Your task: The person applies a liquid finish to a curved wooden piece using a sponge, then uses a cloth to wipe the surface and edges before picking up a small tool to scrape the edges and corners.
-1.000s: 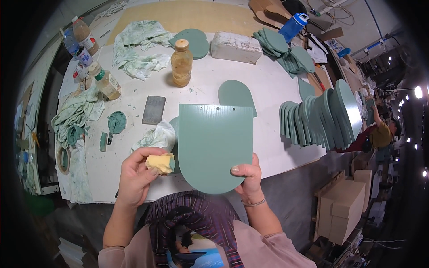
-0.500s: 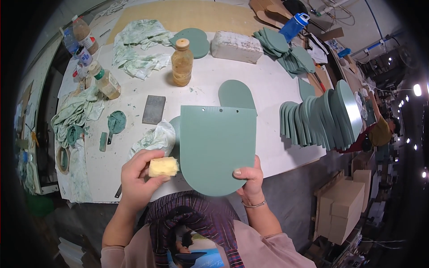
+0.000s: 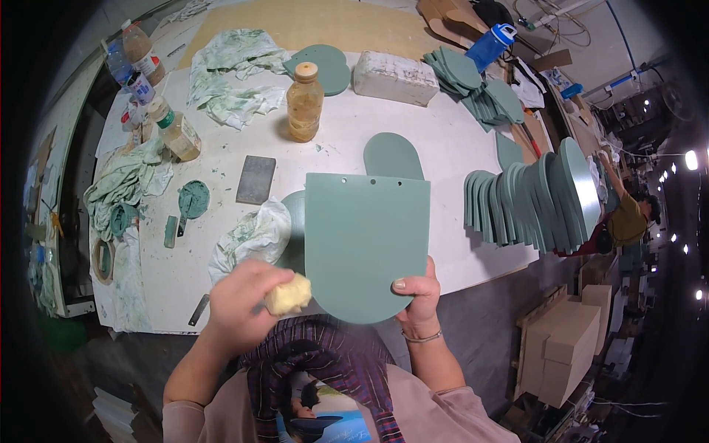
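Note:
My right hand (image 3: 419, 301) grips a flat green panel (image 3: 368, 244) by its lower right edge, thumb on the face. This panel has a straight top edge with three small holes and a rounded bottom. Beside its lower left edge, my left hand (image 3: 240, 304) pinches a pale yellow sponge block (image 3: 290, 296), slightly blurred. Behind the held panel, another green panel (image 3: 393, 155) shows in part on the table. A stained white cloth (image 3: 253, 238) lies just beyond my left hand, and a grey rectangular block (image 3: 255, 179) sits farther off.
Several green panels (image 3: 517, 203) stand in a row at the table's right edge. A bottle of brownish liquid (image 3: 303, 103) and a wrapped white block (image 3: 396, 78) are at the back. A round pot of green paste (image 3: 193, 198) lies left. Another person (image 3: 628, 210) works far right.
My left hand has turned over and moved right with the sponge, closer to the panel's lower left. The held panel has shifted slightly right in view.

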`<state>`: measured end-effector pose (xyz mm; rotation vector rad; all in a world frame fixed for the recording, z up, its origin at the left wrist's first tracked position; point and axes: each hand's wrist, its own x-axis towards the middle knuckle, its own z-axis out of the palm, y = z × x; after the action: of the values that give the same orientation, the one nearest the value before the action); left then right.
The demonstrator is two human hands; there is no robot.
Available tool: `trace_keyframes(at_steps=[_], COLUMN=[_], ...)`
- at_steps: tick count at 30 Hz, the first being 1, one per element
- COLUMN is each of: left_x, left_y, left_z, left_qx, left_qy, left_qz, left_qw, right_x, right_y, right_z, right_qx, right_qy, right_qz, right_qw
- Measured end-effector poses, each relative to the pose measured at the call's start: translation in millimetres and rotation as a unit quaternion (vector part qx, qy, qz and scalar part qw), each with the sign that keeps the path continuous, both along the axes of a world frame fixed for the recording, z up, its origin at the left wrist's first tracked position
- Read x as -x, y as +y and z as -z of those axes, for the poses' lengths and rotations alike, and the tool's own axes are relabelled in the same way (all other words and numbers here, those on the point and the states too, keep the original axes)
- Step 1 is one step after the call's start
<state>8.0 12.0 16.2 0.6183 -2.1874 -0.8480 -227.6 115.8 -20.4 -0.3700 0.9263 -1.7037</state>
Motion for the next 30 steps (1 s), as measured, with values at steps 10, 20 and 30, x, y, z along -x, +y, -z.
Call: trace_keyframes(at_steps=[10, 20, 30], left_x=[4, 7, 2], left_y=[-1, -5, -5], left_z=[-2, -2, -7], left_qx=[-0.009, 0.009, 0.038], left_qy=[0.001, 0.014, -0.005], left_qz=[-0.027, -0.025, -0.055], left_qw=[1.000, 1.000, 0.998], right_x=[-3, -1, 0], right_y=[-6, -7, -8], right_z=[-5, -4, -3], right_qx=[-0.014, -0.017, -0.018], right_qy=[0.010, 0.008, -0.001], right_qz=[0.015, 0.016, 0.016], right_qw=[1.000, 1.000, 1.000])
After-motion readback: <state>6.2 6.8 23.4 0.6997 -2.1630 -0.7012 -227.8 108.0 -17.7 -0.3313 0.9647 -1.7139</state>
